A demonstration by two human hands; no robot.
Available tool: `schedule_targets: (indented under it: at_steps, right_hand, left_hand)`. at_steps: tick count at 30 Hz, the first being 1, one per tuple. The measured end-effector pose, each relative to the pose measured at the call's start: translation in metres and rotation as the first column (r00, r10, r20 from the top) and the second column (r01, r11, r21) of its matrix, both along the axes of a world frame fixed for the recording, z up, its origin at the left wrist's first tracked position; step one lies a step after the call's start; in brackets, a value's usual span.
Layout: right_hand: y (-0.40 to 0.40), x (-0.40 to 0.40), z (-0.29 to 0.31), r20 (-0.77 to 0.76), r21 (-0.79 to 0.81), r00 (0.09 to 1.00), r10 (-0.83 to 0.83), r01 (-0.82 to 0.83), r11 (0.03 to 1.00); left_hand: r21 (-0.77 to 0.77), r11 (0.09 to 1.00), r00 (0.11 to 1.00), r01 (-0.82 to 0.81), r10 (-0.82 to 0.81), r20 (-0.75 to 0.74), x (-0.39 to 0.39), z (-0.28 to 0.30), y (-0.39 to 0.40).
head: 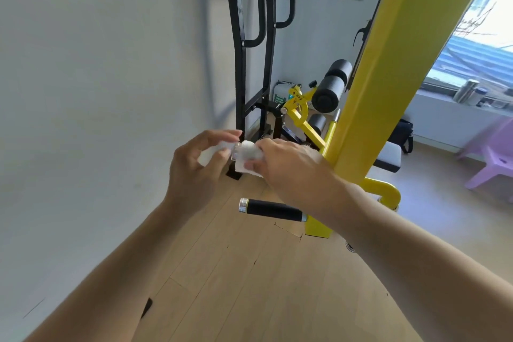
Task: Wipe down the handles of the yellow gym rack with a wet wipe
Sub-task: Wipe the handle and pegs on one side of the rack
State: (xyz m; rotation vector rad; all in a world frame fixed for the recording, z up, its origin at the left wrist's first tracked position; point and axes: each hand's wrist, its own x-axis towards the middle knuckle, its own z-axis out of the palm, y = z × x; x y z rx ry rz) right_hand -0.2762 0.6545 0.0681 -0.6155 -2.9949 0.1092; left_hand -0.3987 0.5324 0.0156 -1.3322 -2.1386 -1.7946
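wet wipe (248,151) sits bunched over the tip of the upper handle (234,153), just left of picture centre. right hand (288,164) curls round the wipe and the handle under it, thumb below. left hand (194,166), at nine o'clock of the wipe, pinches a loose white tail of it in bent fingers. lower handle (273,210), black grip with a chrome cap, lies at six o'clock of the hands, bare and untouched. yellow gym rack (388,78) rises at three o'clock. risks, as i judge: the bunched wipe may slide off the cap, the two hands pulling apart may tear it, and the lower grip could get skipped.
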Motion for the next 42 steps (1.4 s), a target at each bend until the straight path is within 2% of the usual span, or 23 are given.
schedule_targets:
  at_steps: [3, 5, 7, 9, 13, 15, 20, 21, 24, 28, 31, 32, 33, 35, 37, 40, 42]
  right_hand:
    - [-0.004, -0.001, -0.009, -0.033, 0.139, 0.999, -0.021, 0.025, 0.990]
    - [-0.006, 0.009, -0.009, -0.016, 0.258, 0.999, -0.037, 0.040, 0.965]
    - [-0.004, 0.019, -0.009, 0.017, 0.310, 0.996, -0.089, 0.080, 0.947]
    - [-0.004, 0.020, -0.010, 0.040, 0.324, 0.993, -0.114, 0.095, 0.941]
    - [-0.003, -0.001, -0.021, -0.005, 0.249, 1.000, 0.014, -0.013, 0.968]
    - [-0.004, -0.004, -0.023, -0.041, 0.261, 0.998, 0.048, -0.035, 0.965]
    - [-0.003, 0.019, -0.017, 0.088, 0.293, 0.989, -0.117, 0.086, 0.952]
    - [-0.003, 0.018, -0.016, 0.084, 0.267, 0.991, -0.105, 0.080, 0.960]
    - [0.001, 0.006, -0.018, -0.077, 0.070, 0.997, -0.027, 0.033, 0.997]
    - [0.005, -0.002, -0.017, -0.040, -0.032, 0.994, 0.104, -0.105, 0.994]
    - [0.009, 0.000, -0.006, -0.090, -0.310, 0.996, 0.025, -0.052, 0.949]
    - [0.010, 0.001, -0.004, -0.119, -0.340, 0.993, -0.011, -0.030, 0.940]
    - [0.009, 0.002, -0.003, -0.125, -0.298, 0.992, -0.028, -0.011, 0.955]
    - [0.006, 0.002, -0.009, -0.088, -0.057, 0.996, 0.005, -0.010, 0.998]
    - [0.003, 0.000, -0.015, -0.022, 0.144, 0.999, 0.026, -0.022, 0.989]
    - [0.002, 0.004, -0.009, 0.129, 0.271, 0.988, -0.085, 0.047, 0.961]
    - [0.003, 0.010, -0.007, 0.159, 0.338, 0.977, -0.142, 0.082, 0.938]
  left_hand:
    - [-0.081, 0.997, 0.999, 0.011, -0.006, 0.053, -0.003, -0.001, 0.007]
    - [-0.079, 0.997, 0.997, 0.020, -0.013, 0.078, -0.002, -0.004, 0.008]
    - [-0.060, 0.998, 0.994, 0.027, -0.021, 0.107, 0.001, -0.006, 0.009]
    - [-0.018, 0.999, 0.986, 0.035, -0.032, 0.163, 0.006, -0.007, 0.010]
    - [0.031, 0.999, 0.981, 0.014, -0.020, 0.191, 0.011, -0.011, 0.012]
    - [0.040, 0.999, 0.983, -0.007, -0.001, 0.183, 0.009, -0.013, 0.012]
    - [0.038, 0.999, 0.985, -0.033, 0.026, 0.171, 0.009, -0.013, 0.013]
    - [0.039, 0.999, 0.982, -0.029, 0.021, 0.188, 0.010, -0.013, 0.014]
    - [0.051, 0.999, 0.975, -0.019, 0.007, 0.223, 0.011, -0.012, 0.015]
    - [0.033, 0.999, 0.973, 0.022, -0.029, 0.229, 0.012, -0.009, 0.013]
    - [0.027, 1.000, 0.979, -0.004, -0.001, 0.202, 0.013, -0.008, 0.013]
    - [0.026, 0.999, 0.981, -0.019, 0.013, 0.191, 0.014, -0.009, 0.013]
    - [0.026, 0.999, 0.982, -0.031, 0.026, 0.185, 0.014, -0.009, 0.014]
    - [0.024, 0.999, 0.983, -0.048, 0.043, 0.178, 0.015, -0.010, 0.014]
    - [0.012, 0.998, 0.985, -0.056, 0.053, 0.166, 0.014, -0.011, 0.014]
    - [-0.012, 0.998, 0.984, -0.056, 0.058, 0.171, 0.013, -0.009, 0.013]
    - [-0.022, 0.998, 0.982, -0.053, 0.056, 0.182, 0.014, -0.007, 0.013]
